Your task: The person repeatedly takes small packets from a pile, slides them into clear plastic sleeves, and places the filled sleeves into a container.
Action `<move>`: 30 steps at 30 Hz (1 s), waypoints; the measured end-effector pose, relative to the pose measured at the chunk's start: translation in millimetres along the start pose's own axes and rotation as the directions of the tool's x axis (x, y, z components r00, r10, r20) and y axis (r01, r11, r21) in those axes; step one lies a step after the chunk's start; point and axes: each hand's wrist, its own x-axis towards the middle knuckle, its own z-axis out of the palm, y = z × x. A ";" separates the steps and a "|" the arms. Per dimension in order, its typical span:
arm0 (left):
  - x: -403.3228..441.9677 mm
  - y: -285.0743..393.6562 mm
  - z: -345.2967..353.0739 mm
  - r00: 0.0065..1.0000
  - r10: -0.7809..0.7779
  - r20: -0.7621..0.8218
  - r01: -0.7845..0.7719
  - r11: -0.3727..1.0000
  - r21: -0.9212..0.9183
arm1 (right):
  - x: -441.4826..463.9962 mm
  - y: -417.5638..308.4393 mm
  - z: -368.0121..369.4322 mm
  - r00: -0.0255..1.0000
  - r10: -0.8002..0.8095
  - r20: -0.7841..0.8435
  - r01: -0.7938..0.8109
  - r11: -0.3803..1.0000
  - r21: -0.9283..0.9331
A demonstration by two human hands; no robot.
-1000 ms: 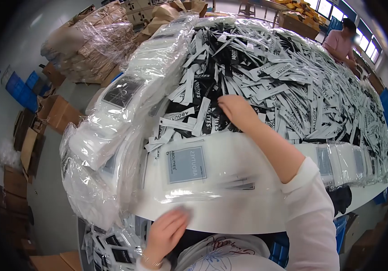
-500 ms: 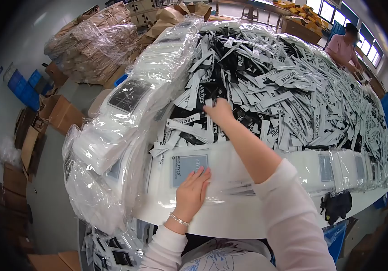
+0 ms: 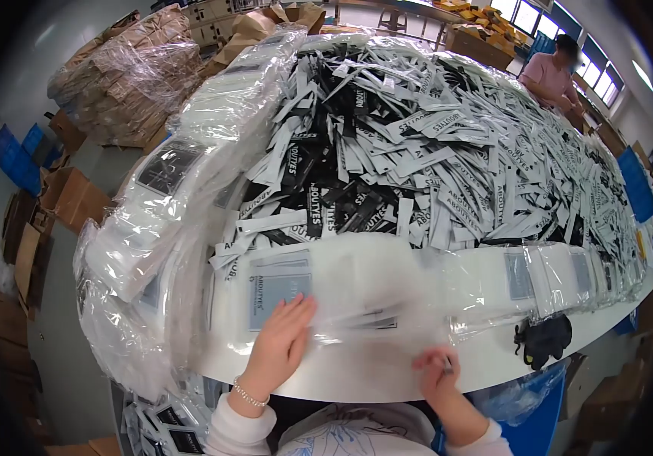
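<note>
Now my left hand (image 3: 284, 334) lies flat on the plastic pack (image 3: 353, 270), with the fingers straight and almost together, touching the lower right part of the grey label (image 3: 277, 273). This pack rests in front of me on the white table (image 3: 372, 372), between the heap of black and white packets (image 3: 448, 159) and my body. My right hand (image 3: 440, 370) is near the table's close edge, apart from the pack, and its fingers are bent inward; it is blurred there, so I cannot tell whether they pinch something small. To work well, I think the left palm should press lightly and evenly, because plastic so smooth can slide or wrinkle. The right fingers should be gentle near the loose film, so that a nail does not catch it. On my right side, other wrapped packs (image 3: 486, 285) and a black glove (image 3: 547, 340) lie close, so my elbow should pass with care
</note>
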 end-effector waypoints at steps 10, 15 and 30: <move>-48.9 52.0 28.3 0.996 0.032 -0.089 -0.009 0.971 0.240 | -27.0 2.0 -3.8 0.948 0.290 -0.131 -0.284 0.957 0.064; -64.5 65.2 43.7 0.997 0.042 -0.062 -0.034 0.991 0.127 | -23.5 4.3 -3.7 0.690 0.719 0.089 -0.724 0.687 0.065; -52.3 62.0 64.5 0.988 0.095 0.125 -0.115 0.980 0.160 | 1.2 -50.3 19.6 0.650 0.617 0.443 -0.643 0.758 -0.112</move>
